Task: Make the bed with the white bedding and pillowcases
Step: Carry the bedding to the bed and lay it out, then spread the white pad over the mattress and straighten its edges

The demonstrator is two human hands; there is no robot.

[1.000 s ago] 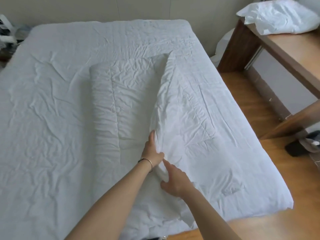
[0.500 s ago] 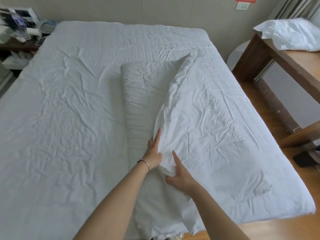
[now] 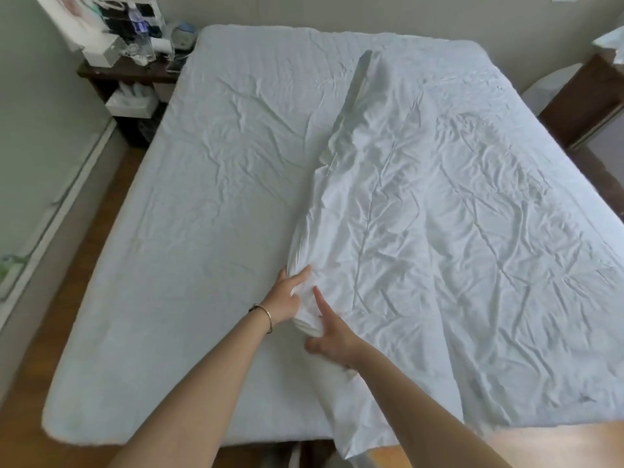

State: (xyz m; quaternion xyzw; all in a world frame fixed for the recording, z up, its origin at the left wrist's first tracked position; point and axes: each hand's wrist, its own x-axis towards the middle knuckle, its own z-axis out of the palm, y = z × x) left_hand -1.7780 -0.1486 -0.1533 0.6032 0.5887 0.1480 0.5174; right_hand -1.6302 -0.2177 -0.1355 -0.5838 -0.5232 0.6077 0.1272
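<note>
folded white bedding that had shown a quilted underside half a second earlier lay flipped over the bed's right half. left hand and right hand, close together, gripped its bunched near edge, so spreading leftward looked next.

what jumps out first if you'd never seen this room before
Two bare arms reach in from the bottom, the left hand and right hand gripping a bunched ridge of white bedding spread over the bed's right half. The mattress fills the view; a cluttered nightstand stands top left.
</note>
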